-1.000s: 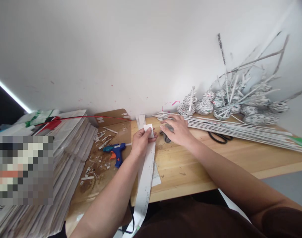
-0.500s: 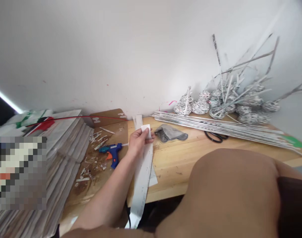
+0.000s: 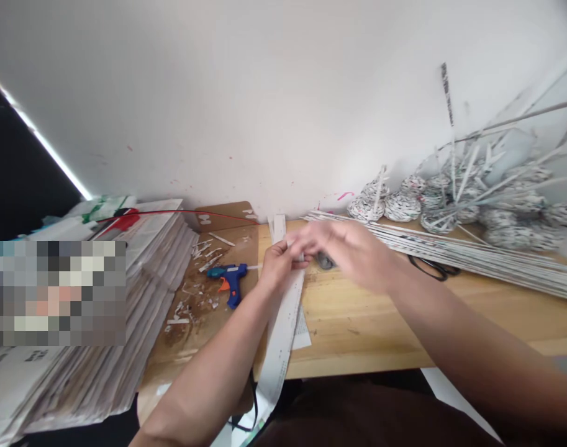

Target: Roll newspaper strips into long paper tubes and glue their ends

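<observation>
My left hand (image 3: 279, 266) is closed, its thumb and fingers pinching a small white folded piece of paper that is mostly covered now. Over it comes my right hand (image 3: 348, 248), blurred by motion, its fingertips at the left fingers; whether they grip anything does not show. Beneath both hands a long stack of white paper strips (image 3: 285, 341) runs from the wall side over the table's front edge. A grey cloth (image 3: 325, 262) shows only in part behind my right hand. To the left lies a blue glue gun (image 3: 234, 287) with an orange trigger.
Tall newspaper stacks (image 3: 125, 347) stand at the left. Paper scraps lie on a brown board (image 3: 194, 335). Rolled paper sticks (image 3: 479, 261) lie at the right, with black-handled scissors (image 3: 435, 268) partly beneath. Several woven paper gourd shapes (image 3: 402, 206) stand by the wall.
My right arm has swung in from the right, bringing that hand to my left hand and partly covering the cloth. The view has shifted, so the scene sits further right.
</observation>
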Motion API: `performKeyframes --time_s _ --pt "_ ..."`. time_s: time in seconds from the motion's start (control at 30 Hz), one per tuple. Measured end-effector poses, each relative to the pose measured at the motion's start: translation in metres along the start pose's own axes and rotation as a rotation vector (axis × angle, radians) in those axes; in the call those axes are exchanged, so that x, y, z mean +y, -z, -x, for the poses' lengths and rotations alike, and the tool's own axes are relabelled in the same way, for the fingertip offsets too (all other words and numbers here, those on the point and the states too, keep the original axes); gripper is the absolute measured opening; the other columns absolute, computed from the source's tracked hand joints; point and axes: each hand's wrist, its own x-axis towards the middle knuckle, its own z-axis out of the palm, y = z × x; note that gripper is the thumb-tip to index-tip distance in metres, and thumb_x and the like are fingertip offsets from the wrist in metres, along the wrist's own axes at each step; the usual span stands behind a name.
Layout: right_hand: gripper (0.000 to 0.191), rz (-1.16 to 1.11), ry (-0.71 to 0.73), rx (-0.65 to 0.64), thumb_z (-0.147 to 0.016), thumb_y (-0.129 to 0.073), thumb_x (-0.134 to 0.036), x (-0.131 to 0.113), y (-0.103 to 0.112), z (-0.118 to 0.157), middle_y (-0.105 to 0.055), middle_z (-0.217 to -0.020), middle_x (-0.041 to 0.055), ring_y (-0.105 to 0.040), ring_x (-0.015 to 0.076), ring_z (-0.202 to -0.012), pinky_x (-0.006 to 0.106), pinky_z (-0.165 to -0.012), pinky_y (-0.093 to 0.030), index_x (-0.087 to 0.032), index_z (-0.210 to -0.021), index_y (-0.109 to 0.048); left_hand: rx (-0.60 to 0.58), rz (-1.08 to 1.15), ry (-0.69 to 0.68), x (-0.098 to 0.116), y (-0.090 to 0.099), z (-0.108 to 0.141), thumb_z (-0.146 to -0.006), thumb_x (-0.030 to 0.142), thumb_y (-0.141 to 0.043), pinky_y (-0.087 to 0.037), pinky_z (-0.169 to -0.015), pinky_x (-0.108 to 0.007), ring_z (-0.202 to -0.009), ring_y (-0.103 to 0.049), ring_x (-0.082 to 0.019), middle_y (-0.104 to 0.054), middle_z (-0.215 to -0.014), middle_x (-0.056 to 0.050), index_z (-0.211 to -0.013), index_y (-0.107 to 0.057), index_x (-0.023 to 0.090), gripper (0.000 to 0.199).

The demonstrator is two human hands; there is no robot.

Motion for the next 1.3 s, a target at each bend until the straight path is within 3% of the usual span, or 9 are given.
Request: performKeyframes --time_s 0.1,0.13,0.2,0.27,0.37,0.67,1.3 --pt "0.041 -0.237 -0.293 0.349 -0.095 -0.041 -0.044 0.033 0.025 -0.017 -0.073 -0.093 0.011 -0.068 0.0193 -0.079 0.031 -0.065 -0.051 -0.018 -0.122 -0.058 -0.061 0.021 -0.009 -0.003 0.001 0.001 -0.075 0.041 -0.071 -0.054 -0.057 -0.022 -0.064 -0.067 -0.014 -0.069 -0.073 -0.005 -0.092 -0.067 0.011 0.035" --pt "0.04 -0.317 -0.397 0.374 -0.094 -0.045 -0.04 0.046 0.028 -0.019 -0.072 -0.095 0.0117 -0.067 0.0187 -0.075 0.029 -0.06 -0.05 -0.018 -0.126 -0.054 -0.073 0.017 -0.005 -0.004 0.001 0.001 -0.075 0.042 -0.07 -0.054 -0.056 -0.022 -0.063 -0.067 -0.014 -0.069 -0.073 -0.005 -0.092 -0.067 0.01 0.036" --pt "0.04 -0.437 -0.479 0.279 -0.086 -0.059 -0.031 0.067 0.027 -0.019 -0.07 -0.107 0.0111 -0.067 0.0185 -0.083 0.026 -0.06 -0.05 -0.02 -0.125 -0.056 -0.086 -0.004 0.005 -0.005 0.0 0.001 -0.075 0.043 -0.07 -0.054 -0.056 -0.022 -0.063 -0.067 -0.014 -0.068 -0.073 -0.005 -0.093 -0.067 0.01 0.037" --pt "0.033 -0.464 -0.473 0.129 -0.08 -0.067 -0.03 0.08 0.021 -0.015 -0.07 -0.107 0.0099 -0.065 0.0177 -0.086 0.024 -0.06 -0.048 -0.02 -0.112 -0.065 -0.104 -0.03 0.003 -0.004 0.0 0.001 -0.075 0.044 -0.07 -0.054 -0.056 -0.022 -0.063 -0.067 -0.014 -0.068 -0.074 -0.006 -0.095 -0.068 0.011 0.039" --pt "0.026 -0.41 -0.414 0.009 -0.08 -0.067 -0.041 0.085 0.012 -0.008 -0.071 -0.089 0.0068 -0.062 0.0135 -0.074 0.021 -0.056 -0.044 -0.018 -0.091 -0.073 -0.137 -0.072 -0.01 -0.003 0.001 0.002 -0.076 0.045 -0.068 -0.055 -0.057 -0.023 -0.064 -0.066 -0.014 -0.069 -0.077 -0.006 -0.098 -0.068 0.011 0.04" --pt "0.031 -0.32 -0.293 -0.011 -0.084 -0.061 -0.044 0.082 0.01 -0.007 -0.063 -0.066 0.0017 -0.054 0.0095 -0.059 0.02 -0.049 -0.037 -0.016 -0.088 -0.073 -0.21 -0.158 -0.01 -0.004 0.0 0.006 -0.078 0.047 -0.066 -0.054 -0.058 -0.023 -0.065 -0.066 -0.014 -0.071 -0.081 -0.008 -0.098 -0.069 0.013 0.039" --pt "0.028 -0.166 -0.245 0.059 -0.082 -0.062 -0.043 0.082 0.006 -0.006 -0.065 -0.063 0.0012 -0.052 0.01 -0.054 0.023 -0.05 -0.039 -0.017 -0.079 -0.073 -0.212 -0.167 0.006 -0.006 0.001 0.005 -0.075 0.05 -0.068 -0.056 -0.059 -0.025 -0.063 -0.067 -0.016 -0.071 -0.074 -0.007 -0.093 -0.069 0.014 0.041"
